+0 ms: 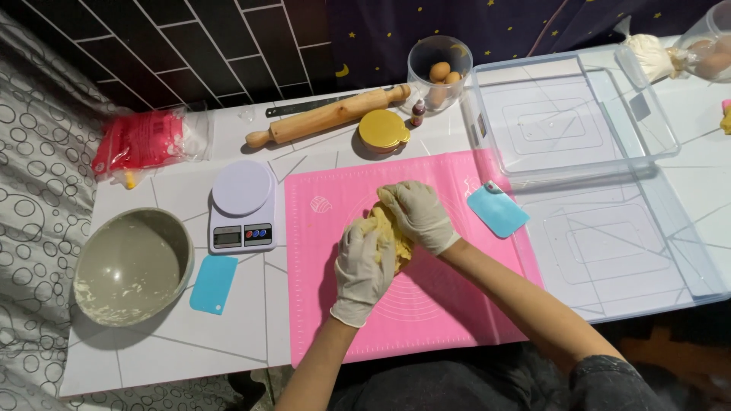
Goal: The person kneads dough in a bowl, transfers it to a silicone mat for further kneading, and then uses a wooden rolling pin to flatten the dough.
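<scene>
A lump of yellow dough (386, 232) lies on a pink silicone mat (426, 304) in the middle of the white table. Both hands wear thin white gloves. My left hand (362, 266) presses on the dough's near left side, fingers curled over it. My right hand (416, 214) lies over the dough's far right side, gripping it. Most of the dough is hidden under the two hands.
Left of the mat stand a white kitchen scale (242, 207), a blue scraper (213, 284) and a grey mixing bowl (131, 266). Behind are a rolling pin (327, 116), a gold lid (383, 130), an egg jar (438, 72) and a red bag (141, 142). Right: second blue scraper (497, 209), clear tub (567, 122), its lid (632, 243).
</scene>
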